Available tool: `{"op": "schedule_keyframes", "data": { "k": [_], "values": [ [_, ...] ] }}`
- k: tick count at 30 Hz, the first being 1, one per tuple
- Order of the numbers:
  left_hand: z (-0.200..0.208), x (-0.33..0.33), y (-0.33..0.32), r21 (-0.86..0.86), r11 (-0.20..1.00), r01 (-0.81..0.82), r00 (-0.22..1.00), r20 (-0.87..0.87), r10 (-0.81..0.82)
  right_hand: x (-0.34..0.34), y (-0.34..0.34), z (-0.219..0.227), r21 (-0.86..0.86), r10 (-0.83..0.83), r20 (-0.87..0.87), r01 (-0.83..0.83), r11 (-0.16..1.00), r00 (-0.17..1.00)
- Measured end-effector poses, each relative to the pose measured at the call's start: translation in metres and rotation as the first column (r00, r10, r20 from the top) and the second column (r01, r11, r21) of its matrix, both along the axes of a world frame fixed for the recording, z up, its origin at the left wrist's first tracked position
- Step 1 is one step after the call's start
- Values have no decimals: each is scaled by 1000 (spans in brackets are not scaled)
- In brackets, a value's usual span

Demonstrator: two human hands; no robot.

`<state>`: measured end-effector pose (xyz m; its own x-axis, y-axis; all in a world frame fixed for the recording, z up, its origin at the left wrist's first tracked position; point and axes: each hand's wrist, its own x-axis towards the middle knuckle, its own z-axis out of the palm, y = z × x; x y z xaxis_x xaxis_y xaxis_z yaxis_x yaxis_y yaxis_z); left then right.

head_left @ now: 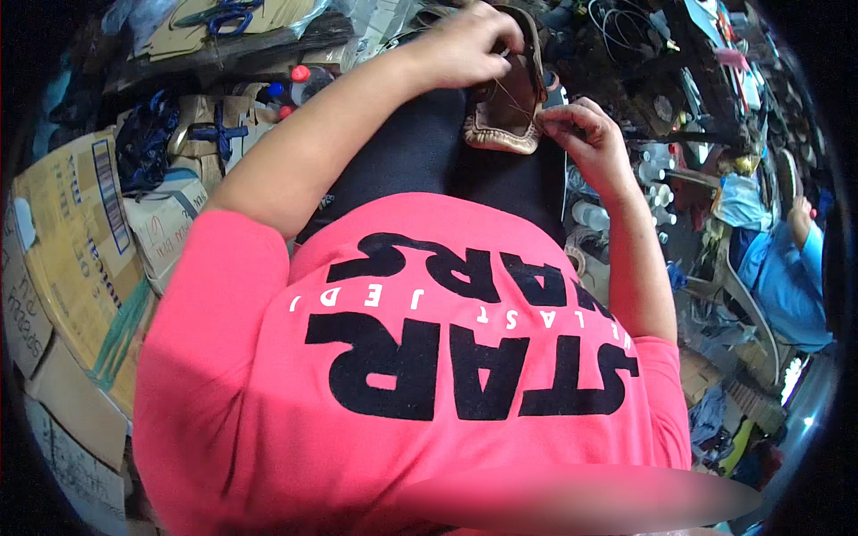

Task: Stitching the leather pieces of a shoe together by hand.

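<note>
A brown shoe [502, 139] with a pale, stitched end rests across my dark-trousered thighs, its opening facing up. Over its left side hangs my left hand [469, 45], closed, with thumb and finger pinching a thin thread [513, 98]. That thread runs slantwise across the opening toward the shoe's right edge. There my right hand [585, 134] is closed too, its fingertips pressed together against the rim. Whatever sits between those right fingertips is too small to make out. The far end of the shoe is partly covered by my left hand.
At left stand a cardboard box [76, 250] and a bottle with a red cap [304, 79]. Blue-handled scissors [234, 20] lie on brown sheets at the far left. Several clear bottles [590, 215] are on the right. Another person in blue [782, 281] is at the right edge.
</note>
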<state>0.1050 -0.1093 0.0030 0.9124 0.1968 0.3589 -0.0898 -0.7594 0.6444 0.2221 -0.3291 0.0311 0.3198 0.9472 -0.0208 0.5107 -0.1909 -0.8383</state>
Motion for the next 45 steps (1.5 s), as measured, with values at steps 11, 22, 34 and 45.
{"op": "schedule_keyframes", "data": {
  "k": [11, 22, 34, 45],
  "values": [
    [22, -70, -13, 36, 995, -94, 986, -131, 98, -31, -16, 2, -60, -35, 459, 70, 996, 888],
    [9, -69, -45, 368, 927, -65, 996, -34, 83, -51, -19, 0, -41, -48, 682, 103, 994, 730],
    [-1, -55, -41, 221, 971, -94, 995, -3, 97, -32, -14, 0, -158, -77, 341, 138, 978, 937],
    [-1, -51, -32, 253, 966, -46, 998, -27, 55, 16, -3, -13, -71, 97, -2, -97, 993, 995]
  ]
}}
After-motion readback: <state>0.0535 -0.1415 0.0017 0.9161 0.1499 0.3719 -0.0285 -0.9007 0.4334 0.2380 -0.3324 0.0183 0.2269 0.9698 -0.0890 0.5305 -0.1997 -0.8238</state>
